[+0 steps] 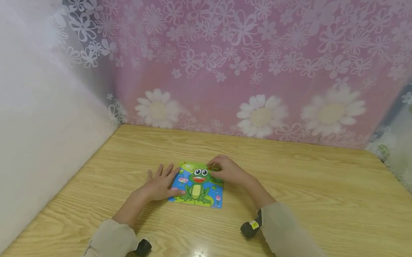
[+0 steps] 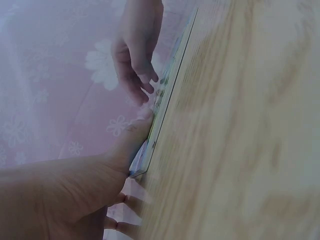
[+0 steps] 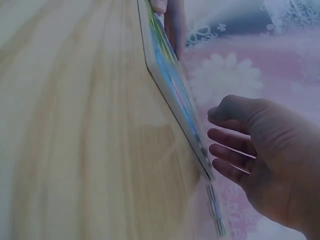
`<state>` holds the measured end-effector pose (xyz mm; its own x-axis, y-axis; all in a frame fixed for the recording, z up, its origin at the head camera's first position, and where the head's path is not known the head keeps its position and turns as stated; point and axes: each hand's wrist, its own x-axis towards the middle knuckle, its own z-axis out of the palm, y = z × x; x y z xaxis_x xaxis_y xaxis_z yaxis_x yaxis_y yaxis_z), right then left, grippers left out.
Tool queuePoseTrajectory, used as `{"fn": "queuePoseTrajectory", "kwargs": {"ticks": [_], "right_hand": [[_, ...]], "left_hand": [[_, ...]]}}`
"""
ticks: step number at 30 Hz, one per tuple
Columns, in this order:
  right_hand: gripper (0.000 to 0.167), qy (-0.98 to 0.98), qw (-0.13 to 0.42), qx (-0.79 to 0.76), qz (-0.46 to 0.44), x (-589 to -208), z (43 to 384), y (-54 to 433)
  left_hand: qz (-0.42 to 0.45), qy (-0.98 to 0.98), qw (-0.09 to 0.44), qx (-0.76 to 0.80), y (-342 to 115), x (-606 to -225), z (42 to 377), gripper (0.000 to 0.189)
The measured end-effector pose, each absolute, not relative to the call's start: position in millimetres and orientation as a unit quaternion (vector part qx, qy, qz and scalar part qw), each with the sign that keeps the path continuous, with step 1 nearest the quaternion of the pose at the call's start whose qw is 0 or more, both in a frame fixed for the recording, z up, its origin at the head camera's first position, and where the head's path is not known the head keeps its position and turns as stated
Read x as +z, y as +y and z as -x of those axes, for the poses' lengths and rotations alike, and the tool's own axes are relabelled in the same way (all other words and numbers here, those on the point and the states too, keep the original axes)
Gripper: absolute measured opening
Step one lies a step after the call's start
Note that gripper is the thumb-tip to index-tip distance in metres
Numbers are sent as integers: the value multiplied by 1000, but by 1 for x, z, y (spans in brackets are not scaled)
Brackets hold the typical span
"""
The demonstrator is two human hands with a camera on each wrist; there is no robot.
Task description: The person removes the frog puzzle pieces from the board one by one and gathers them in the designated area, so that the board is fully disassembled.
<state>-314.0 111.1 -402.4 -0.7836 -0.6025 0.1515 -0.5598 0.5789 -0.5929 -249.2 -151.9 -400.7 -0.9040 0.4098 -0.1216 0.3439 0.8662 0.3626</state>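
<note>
A flat square frog picture board lies on the table, showing a green frog on a blue and green ground. My left hand rests at its left side, thumb on the picture and the other fingers spread on the wood beyond the edge. Over the upper right corner hovers my right hand, fingers loosely bent. A small dark patterned patch shows between its thumb and fingers; whether it is a separate piece I cannot tell. The right wrist view shows no object between those fingers.
In the right wrist view, a thin flat piece lies just past the board's far corner. Wood-grain table surrounds the board. A pink flowered cloth hangs behind, and a pale wall stands on the left.
</note>
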Motion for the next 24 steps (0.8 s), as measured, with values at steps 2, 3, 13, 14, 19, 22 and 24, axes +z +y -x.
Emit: {"fn": "queuePoseTrajectory", "kwargs": {"ticks": [2,3,13,14,19,22,24], "right_hand": [[24,892,28,-302,335,-404,317,106],[23,895,23,-292,337,-405,318,104],[18,927,-8,-252,277,-408,318,87],[18,930,-13,-251,268,-409,318,85],[15,938,-44,-251,234,-414,317,78],[14,937,-57,-260,224,-417,315,75],[14,937,-63,-263,220,-419,314,74]], "left_hand": [[-196,961,97,168,-152,-401,250,88],[-195,962,99,165,-151,-401,250,88],[-197,962,96,163,-151,-404,254,88],[-198,962,96,161,-151,-404,254,89],[-200,962,96,157,-154,-406,256,90],[-200,962,96,158,-154,-406,254,90],[-200,962,97,157,-155,-406,253,89]]}}
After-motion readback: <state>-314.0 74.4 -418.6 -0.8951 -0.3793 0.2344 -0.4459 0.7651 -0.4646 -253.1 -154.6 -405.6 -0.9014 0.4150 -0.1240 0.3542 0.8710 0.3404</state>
